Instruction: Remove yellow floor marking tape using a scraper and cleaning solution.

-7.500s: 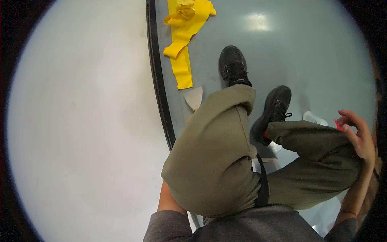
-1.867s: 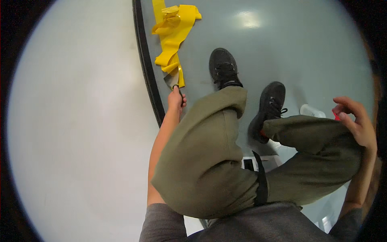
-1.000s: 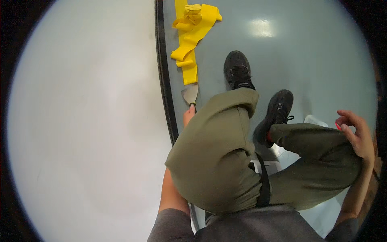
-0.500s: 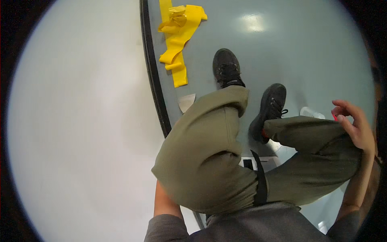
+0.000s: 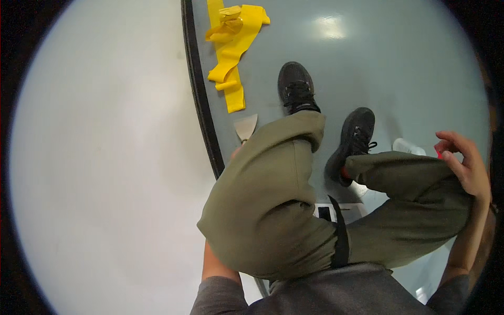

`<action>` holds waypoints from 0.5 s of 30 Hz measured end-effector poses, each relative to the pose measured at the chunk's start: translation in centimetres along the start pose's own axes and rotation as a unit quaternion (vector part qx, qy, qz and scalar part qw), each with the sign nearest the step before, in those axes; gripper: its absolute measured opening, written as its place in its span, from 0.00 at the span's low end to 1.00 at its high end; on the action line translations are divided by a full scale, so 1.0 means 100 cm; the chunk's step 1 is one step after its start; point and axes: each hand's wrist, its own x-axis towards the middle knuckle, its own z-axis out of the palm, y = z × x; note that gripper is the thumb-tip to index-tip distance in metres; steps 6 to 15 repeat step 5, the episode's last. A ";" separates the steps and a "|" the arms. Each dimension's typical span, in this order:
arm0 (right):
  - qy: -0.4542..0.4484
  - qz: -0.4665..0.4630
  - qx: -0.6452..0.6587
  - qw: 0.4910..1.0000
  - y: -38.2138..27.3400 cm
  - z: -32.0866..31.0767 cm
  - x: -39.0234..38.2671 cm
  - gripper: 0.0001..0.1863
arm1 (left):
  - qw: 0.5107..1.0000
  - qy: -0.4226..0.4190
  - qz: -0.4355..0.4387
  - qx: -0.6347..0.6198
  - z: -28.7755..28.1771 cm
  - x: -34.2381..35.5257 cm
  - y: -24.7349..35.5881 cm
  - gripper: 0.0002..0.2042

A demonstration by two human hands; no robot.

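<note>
Past my left knee, a putty knife [image 5: 245, 126] with a wide pale blade points away over the floor beside the black edge strip. Only a sliver of my left hand [image 5: 236, 153] shows at its handle, which my trouser leg mostly hides. The hand appears closed on it. Over at the right, my right hand [image 5: 463, 160] hovers by my right knee with curled fingers. A small red thing [image 5: 439, 151] shows between its thumb and fingers; its kind cannot be made out. Near that hand, a whitish translucent container [image 5: 408, 146] is partly covered by my leg.
Crumpled yellow tape [image 5: 229, 60] lies on the grey floor [image 5: 383, 63], ahead of the putty knife. A black strip [image 5: 201, 105] borders the large white surface [image 5: 105, 157] at left. Behind my feet is a pale box-like thing [image 5: 352, 211] with a dark part.
The putty knife has slid forward from behind my left knee, so more of its blade and a bit of my left hand show. Slightly more of the red thing shows at my right hand.
</note>
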 end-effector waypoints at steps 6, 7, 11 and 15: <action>-0.022 0.001 0.007 1.000 -0.014 -0.004 0.002 0.18 | 1.000 0.025 -0.017 0.010 -0.017 -0.010 0.002 0.32; -0.022 0.001 0.007 1.000 -0.014 -0.004 0.002 0.18 | 1.000 0.025 -0.017 0.010 -0.017 -0.010 0.002 0.32; -0.022 0.001 0.007 1.000 -0.014 -0.004 0.002 0.18 | 1.000 0.025 -0.017 0.010 -0.017 -0.010 0.002 0.32; -0.022 0.001 0.007 1.000 -0.014 -0.004 0.002 0.18 | 1.000 0.025 -0.017 0.010 -0.017 -0.010 0.002 0.32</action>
